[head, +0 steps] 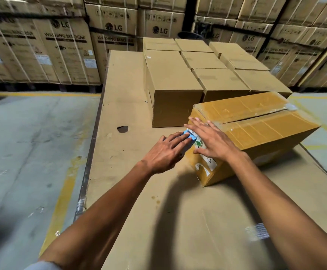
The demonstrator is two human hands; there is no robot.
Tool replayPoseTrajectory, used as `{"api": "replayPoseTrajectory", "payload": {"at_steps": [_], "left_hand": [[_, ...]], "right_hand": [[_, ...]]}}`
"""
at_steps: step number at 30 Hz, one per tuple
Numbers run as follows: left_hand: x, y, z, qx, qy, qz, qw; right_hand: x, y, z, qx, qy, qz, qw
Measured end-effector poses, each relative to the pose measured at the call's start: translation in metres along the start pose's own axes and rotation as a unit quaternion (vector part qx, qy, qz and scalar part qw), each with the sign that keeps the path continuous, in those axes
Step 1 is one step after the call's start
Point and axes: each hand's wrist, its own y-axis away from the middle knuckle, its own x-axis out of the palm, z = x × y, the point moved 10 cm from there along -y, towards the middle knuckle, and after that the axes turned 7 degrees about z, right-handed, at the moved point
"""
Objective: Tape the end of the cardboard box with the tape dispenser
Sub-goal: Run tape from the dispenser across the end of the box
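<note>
A taped-over cardboard box [260,123] lies tilted on a cardboard-covered table [139,201], its labelled near end facing me. My right hand [211,139] lies flat, fingers spread, on the box's near top corner and end. My left hand [166,151] reaches from the left and presses a blue tape dispenser [190,135] against the box's end; most of the dispenser is hidden under the fingers. The box's top seam gapes slightly along its length.
Several plain cardboard boxes [174,88] stand in rows on the table behind the taped box. A hole [122,129] shows in the table's cardboard cover. Stacked washing-machine cartons [61,49] line the back wall. Concrete floor with yellow lines [65,191] lies to the left.
</note>
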Motion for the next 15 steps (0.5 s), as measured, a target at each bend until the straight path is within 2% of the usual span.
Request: {"api": "replayPoseTrajectory", "payload": {"at_steps": [2, 5, 12, 15], "left_hand": [[-0.015, 0.002, 0.000, 0.001, -0.008, -0.010, 1.000], [-0.029, 0.006, -0.004, 0.014, -0.031, -0.015, 0.999], [-0.036, 0.012, -0.017, 0.035, -0.059, 0.019, 0.997], [-0.040, 0.012, -0.019, 0.034, -0.044, 0.029, 0.998]], "right_hand": [[-0.006, 0.000, 0.005, -0.008, -0.111, -0.005, 0.994], [-0.018, 0.004, 0.001, 0.009, -0.273, -0.025, 0.962], [-0.018, 0.008, -0.004, 0.005, -0.364, 0.014, 0.931], [-0.009, 0.008, -0.011, 0.008, -0.423, 0.014, 0.906]]}}
